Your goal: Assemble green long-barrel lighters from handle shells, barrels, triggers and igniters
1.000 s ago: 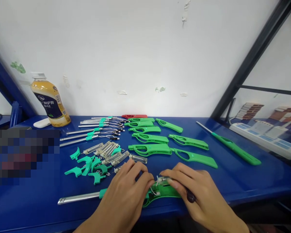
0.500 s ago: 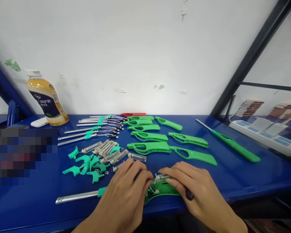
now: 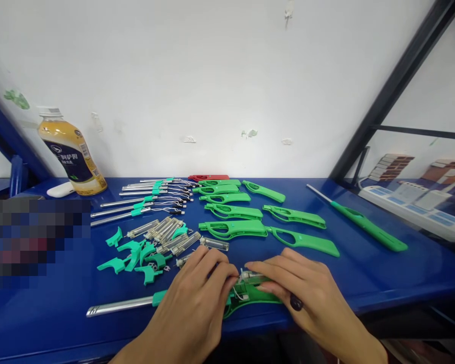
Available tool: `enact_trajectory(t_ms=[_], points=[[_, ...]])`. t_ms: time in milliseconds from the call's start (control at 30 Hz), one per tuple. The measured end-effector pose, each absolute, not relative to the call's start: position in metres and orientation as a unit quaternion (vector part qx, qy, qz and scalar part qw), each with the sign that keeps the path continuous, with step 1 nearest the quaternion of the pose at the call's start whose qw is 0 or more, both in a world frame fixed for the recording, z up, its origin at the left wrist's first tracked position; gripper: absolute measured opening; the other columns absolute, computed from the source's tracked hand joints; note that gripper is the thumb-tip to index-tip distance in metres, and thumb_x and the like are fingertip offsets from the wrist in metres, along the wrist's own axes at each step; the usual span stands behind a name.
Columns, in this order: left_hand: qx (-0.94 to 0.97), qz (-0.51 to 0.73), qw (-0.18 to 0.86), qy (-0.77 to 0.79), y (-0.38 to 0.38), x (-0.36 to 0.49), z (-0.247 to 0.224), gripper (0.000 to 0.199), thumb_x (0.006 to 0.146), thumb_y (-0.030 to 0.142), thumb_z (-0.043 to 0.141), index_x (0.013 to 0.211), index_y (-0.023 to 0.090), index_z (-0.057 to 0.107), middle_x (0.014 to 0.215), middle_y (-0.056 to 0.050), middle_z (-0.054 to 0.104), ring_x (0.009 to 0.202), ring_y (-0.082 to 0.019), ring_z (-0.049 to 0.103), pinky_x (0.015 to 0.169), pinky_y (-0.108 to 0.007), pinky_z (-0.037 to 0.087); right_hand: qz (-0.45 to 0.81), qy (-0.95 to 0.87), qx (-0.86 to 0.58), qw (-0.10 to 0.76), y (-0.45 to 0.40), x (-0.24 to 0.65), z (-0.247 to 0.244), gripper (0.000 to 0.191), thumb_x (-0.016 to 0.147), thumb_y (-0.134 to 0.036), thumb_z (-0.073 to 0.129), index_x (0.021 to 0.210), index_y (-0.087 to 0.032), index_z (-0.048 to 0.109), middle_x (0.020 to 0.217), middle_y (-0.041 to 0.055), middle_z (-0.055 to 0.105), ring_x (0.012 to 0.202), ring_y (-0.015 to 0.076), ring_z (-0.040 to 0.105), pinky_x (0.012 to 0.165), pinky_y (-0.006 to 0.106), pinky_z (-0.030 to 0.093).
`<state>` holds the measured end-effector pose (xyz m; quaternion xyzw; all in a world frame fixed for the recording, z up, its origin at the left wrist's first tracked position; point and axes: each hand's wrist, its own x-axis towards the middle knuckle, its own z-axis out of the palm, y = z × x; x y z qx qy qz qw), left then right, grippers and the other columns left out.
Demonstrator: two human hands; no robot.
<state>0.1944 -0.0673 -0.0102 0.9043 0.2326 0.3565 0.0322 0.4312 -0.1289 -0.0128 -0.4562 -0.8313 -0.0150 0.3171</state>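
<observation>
A green lighter shell (image 3: 246, 299) lies with its inner side up at the table's front edge, its metal tube (image 3: 121, 306) pointing left. My left hand (image 3: 197, 298) is closed over the shell's tube end, fingertips pinched near a white wire; what lies under the fingers is hidden. My right hand (image 3: 307, 296) grips a clear fuel tank (image 3: 252, 275) against the shell between thumb and fingers. A dark rounded handle end (image 3: 296, 303) sticks out of the right palm; the rest of that tool is hidden. Close by on the left are loose clear fuel tanks (image 3: 185, 244) and green triggers (image 3: 114, 265).
Metal tubes with wires (image 3: 125, 215) lie at the back left. Several green shells (image 3: 233, 229) and a red shell (image 3: 208, 177) are behind my hands. An assembled green lighter (image 3: 367, 227) lies at right, a drink bottle (image 3: 74, 156) at back left.
Both hands stay nearly in place. The right thumb and fingers have shifted slightly, and the clear fuel tank has moved a little left. The view has tilted slightly.
</observation>
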Motion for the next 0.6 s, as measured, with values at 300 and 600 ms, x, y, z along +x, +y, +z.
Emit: enact_trajectory(t_ms=[300,600], points=[[0.898,0.374,-0.014,0.231,-0.0683,0.1905,-0.0164,0.017,0.106,0.006,0.053,0.112,0.018,0.064,0.099,-0.006,0.069,0.09,-0.024,0.057,0.083,-0.039,0.052,-0.018,-0.835,-0.438,0.332,-0.1284,0.433,-0.014,0.034,0.111,-0.021,0.061,0.145,-0.027,0.06,0.119,0.0005,0.081,0.098,0.0194,0.066,0.083,0.034,0.053],[0.898,0.382,-0.017,0.218,-0.0703,0.192,-0.016,0.016,0.106,0.003,0.054,0.108,0.016,0.062,0.095,-0.004,0.068,0.087,-0.021,0.055,0.084,-0.038,0.05,-0.036,-0.839,-0.43,0.332,-0.1293,0.4335,-0.0146,0.036,0.112,-0.019,0.058,0.148,-0.026,0.059,0.122,0.0012,0.08,0.099,0.0186,0.066,0.083,0.034,0.053]])
